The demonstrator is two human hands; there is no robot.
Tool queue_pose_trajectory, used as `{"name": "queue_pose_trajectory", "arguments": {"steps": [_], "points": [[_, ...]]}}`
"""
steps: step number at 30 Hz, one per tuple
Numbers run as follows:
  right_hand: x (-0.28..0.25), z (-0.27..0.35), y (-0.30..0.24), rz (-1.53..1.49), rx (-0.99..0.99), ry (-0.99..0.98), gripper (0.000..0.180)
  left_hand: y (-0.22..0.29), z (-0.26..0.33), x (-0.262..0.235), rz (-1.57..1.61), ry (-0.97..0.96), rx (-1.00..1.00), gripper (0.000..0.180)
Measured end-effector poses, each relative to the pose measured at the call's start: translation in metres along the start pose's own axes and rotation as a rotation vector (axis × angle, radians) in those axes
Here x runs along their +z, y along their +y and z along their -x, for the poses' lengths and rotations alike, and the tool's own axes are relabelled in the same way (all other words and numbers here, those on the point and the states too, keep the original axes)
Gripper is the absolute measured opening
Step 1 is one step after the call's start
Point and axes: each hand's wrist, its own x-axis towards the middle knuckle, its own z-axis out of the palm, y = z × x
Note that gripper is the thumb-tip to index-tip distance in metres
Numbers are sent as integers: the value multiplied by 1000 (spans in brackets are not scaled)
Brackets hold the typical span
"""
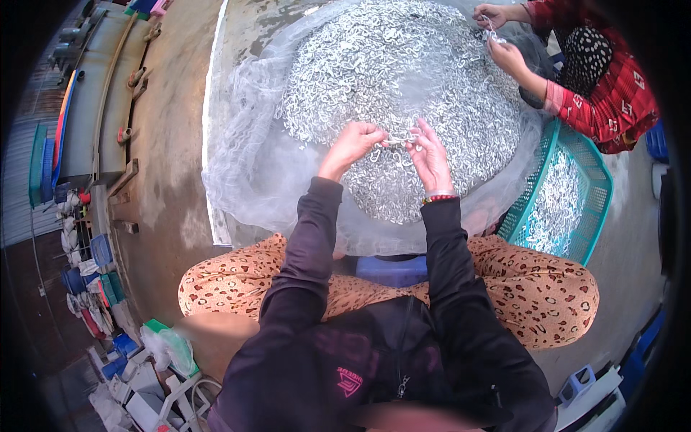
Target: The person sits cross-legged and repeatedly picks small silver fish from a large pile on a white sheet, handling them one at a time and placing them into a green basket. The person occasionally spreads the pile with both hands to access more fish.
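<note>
A large heap of small, curled, silvery-white pieces [360,65] lies before me on pale netting [252,158]; they look like small slender fish, but I cannot be sure. Above the near part of the heap, a thin whitish strip [394,142] like those pieces stretches between my hands. My left hand [351,147] is closed, pinching its left end between thumb and fingers. At the other end, my right hand [430,160] pinches it near the thumb, with the other fingers raised. A beaded bracelet circles the right wrist.
At the far right, another person's hands [508,57] hold a similar pale piece over the heap's edge. A green plastic basket [601,194] with more silvery pieces stands right of my knee. A blue plastic thing [392,270] sits between my legs. Tubs and crates [115,360] lie at lower left.
</note>
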Motion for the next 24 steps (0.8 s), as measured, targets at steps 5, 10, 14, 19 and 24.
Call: {"name": "queue_pose_trajectory", "arguments": {"steps": [5, 10, 14, 19, 24], "points": [[8, 7, -7, -199, 111, -148, 51, 1, 8, -4, 355, -120, -72, 23], [16, 14, -8, -145, 133, -133, 32, 7, 10, -6, 380, -114, -60, 23], [23, 15, -9, -206, 175, -197, 29, 10, 14, -2, 386, -98, -24, 23], [27, 21, -17, -23, 293, -248, 36, 17, 17, -3, 343, -47, 2, 23], [30, 22, -16, 225, 313, -251, 35, 24, 19, -2, 184, 111, 101, 22]]}}
